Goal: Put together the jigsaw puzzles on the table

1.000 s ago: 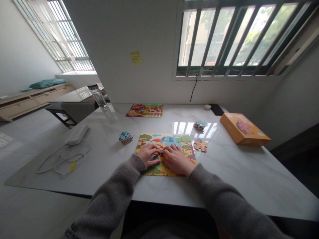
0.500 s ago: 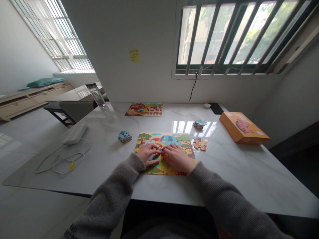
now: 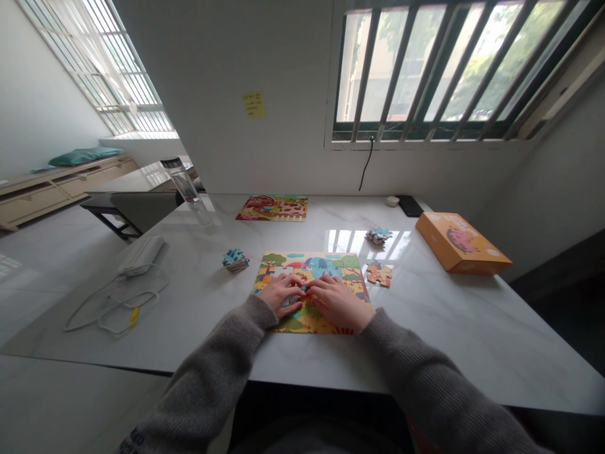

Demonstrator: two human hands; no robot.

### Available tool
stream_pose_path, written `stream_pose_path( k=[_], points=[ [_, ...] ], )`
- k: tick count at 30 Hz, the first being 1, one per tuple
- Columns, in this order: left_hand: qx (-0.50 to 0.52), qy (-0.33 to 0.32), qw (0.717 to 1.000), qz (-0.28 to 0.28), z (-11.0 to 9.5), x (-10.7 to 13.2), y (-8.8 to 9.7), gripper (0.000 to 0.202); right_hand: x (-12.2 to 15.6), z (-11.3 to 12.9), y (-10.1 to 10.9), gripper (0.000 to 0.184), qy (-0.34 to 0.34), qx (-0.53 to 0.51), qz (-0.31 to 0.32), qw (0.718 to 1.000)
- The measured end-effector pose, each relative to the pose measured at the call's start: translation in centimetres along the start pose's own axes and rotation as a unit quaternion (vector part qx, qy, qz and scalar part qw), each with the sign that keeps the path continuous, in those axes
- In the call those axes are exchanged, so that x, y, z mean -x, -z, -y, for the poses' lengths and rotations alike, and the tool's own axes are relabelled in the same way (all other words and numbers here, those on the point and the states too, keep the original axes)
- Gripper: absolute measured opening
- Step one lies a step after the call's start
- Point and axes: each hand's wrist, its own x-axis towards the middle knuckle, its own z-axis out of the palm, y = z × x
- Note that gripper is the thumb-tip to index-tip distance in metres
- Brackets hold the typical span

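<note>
A colourful jigsaw puzzle (image 3: 312, 261) lies flat on the white marble table (image 3: 463, 328) in front of me. Both my hands rest on its middle, fingertips meeting. My left hand (image 3: 280, 292) lies with fingers spread on the pieces, thumb apart, over a small grey gap in the picture. My right hand (image 3: 336, 302) lies flat beside it, fingers stretched toward the left hand. Neither hand lifts anything that I can see. A small joined cluster of loose pieces (image 3: 379, 273) lies just right of the puzzle.
Piles of pieces sit at the left (image 3: 235, 259) and back right (image 3: 378, 236). An orange box (image 3: 460, 243) stands far right, a second puzzle (image 3: 273, 208) at the back, a clear bottle (image 3: 185, 183) back left, a white adapter with cable (image 3: 142, 255) on the left.
Both hands have stayed on the puzzle's middle, fingertips shifting only slightly. The view has tipped a little.
</note>
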Motion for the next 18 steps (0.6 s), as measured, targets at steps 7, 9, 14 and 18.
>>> stream_pose_path(
  k=[7,9,14,18],
  points=[
    [0.008,0.012,0.999,-0.045,1.2,0.1,0.5,0.015,0.3,-0.5,0.8,0.021,0.016,-0.056,-0.036,0.998],
    [0.010,0.017,0.999,-0.046,1.5,0.1,0.6,0.016,0.8,-1.5,1.5,0.021,-0.003,-0.069,-0.066,0.995],
    [0.017,0.025,0.999,-0.031,1.0,0.2,0.9,0.018,3.6,-6.6,3.1,0.024,-0.091,-0.024,-0.108,0.990],
    [0.019,0.030,0.999,-0.031,0.6,0.1,1.1,0.017,6.3,-10.9,3.8,0.033,-0.207,0.047,-0.096,0.973]
  ],
)
